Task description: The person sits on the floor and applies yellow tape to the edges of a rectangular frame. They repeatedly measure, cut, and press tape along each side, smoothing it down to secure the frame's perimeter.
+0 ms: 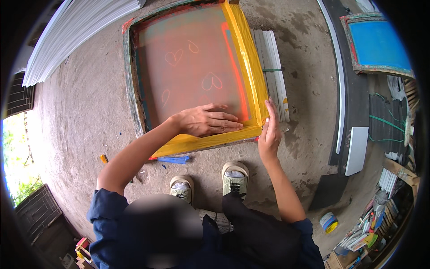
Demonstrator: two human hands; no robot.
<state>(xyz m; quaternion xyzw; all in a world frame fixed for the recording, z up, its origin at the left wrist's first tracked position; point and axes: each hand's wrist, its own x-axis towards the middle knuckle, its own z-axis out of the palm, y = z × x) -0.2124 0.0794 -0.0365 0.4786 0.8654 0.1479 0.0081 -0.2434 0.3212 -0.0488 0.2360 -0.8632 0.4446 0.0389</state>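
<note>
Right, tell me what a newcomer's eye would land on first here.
The large printing screen lying flat on the concrete floor, its pinkish mesh showing faint heart outlines inside a bright yellow taped frame. Next, the left hand pressed flat on the mesh near the bottom edge, and the right hand against the frame's lower right corner. A blue screen leans at upper right.

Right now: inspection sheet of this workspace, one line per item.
Surface: bare concrete floor, stained, paint flecks.
Job's things: printing screen frame lying flat, yellow tape on two edges, orange mesh with heart outlines.
Clutter: bundle of white strips beside the frame; blue strip at its near edge; tape roll on the floor.
Grippers: left hand flat on the mesh near the corner; right hand on the frame's outer edge.
Cables: green cord at right.
Surroundings: white sheet stack, blue screen, cluttered shelf.
</note>
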